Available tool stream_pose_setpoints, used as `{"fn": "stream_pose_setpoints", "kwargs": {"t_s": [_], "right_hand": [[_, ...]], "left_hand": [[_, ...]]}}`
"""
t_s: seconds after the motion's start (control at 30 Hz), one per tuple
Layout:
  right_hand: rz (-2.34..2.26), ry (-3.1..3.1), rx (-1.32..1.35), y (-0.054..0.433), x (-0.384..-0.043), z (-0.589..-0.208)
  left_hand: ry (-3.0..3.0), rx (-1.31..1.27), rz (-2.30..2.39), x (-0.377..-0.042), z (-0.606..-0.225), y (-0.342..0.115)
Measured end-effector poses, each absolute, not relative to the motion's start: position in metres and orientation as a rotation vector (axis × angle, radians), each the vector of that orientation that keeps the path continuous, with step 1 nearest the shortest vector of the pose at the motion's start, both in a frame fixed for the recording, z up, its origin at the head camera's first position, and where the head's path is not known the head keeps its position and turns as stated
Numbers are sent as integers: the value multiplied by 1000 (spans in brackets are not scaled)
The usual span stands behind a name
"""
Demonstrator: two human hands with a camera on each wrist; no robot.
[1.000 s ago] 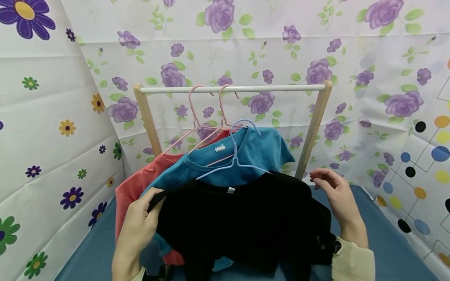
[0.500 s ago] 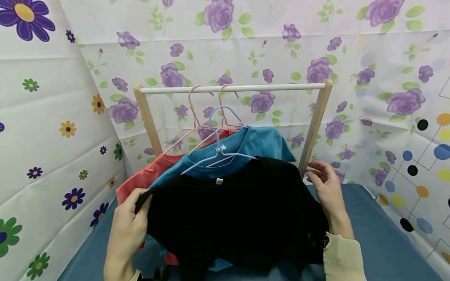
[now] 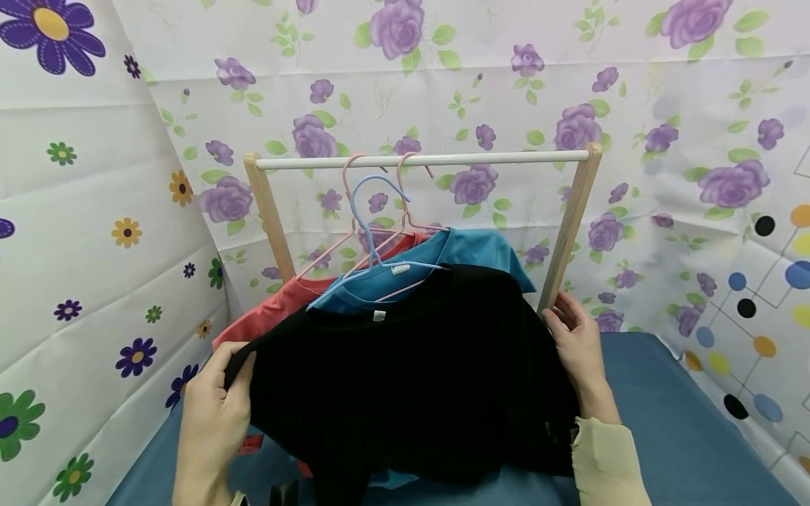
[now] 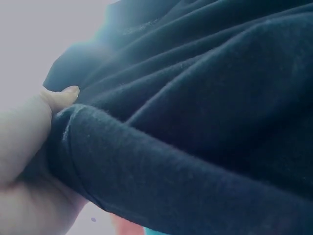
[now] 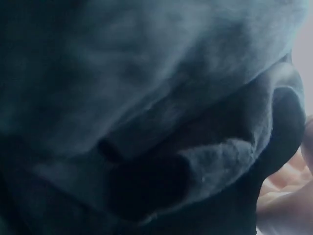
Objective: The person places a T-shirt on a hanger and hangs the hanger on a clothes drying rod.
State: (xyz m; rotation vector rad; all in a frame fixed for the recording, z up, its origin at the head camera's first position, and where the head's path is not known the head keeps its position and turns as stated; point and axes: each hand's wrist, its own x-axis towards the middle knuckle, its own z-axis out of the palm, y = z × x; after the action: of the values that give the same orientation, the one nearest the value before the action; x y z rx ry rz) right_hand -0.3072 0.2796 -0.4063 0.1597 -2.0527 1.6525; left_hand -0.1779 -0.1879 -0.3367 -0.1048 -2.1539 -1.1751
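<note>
My left hand (image 3: 211, 422) pinches the left sleeve of a black shirt (image 3: 405, 379) between thumb and fingers; the left wrist view shows the thumb pressed on the dark cloth (image 4: 186, 117). A light blue hanger (image 3: 375, 256) stands in the shirt's neck, its arms running under the shoulders. Its hook is below and in front of the rail, apart from it. My right hand (image 3: 577, 344) is beside the shirt's right side, fingers loosely bent, with no cloth plainly gripped. In the right wrist view, part of this hand (image 5: 286, 196) shows at the edge, beside the dark cloth.
A white rail (image 3: 493, 158) spans two wooden posts (image 3: 572, 225). Two pink hangers (image 3: 402, 190) hang from it, with a red garment (image 3: 272, 309) and a blue shirt (image 3: 487, 253) behind the black one. A blue cloth (image 3: 671, 422) covers the table.
The black shirt and blue hanger have moved left and up, nearer the rail. My left hand has gone left with the sleeve; my right hand has come left, towards the shirt's right side.
</note>
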Motion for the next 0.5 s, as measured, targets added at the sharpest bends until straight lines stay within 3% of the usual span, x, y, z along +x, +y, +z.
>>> {"fn": "stream_pose_setpoints", "kwargs": {"t_s": [0.5], "right_hand": [[1431, -2140, 146, 288, -317, -413]], "left_hand": [[-2128, -26, -1155, -169, -329, -184]]}}
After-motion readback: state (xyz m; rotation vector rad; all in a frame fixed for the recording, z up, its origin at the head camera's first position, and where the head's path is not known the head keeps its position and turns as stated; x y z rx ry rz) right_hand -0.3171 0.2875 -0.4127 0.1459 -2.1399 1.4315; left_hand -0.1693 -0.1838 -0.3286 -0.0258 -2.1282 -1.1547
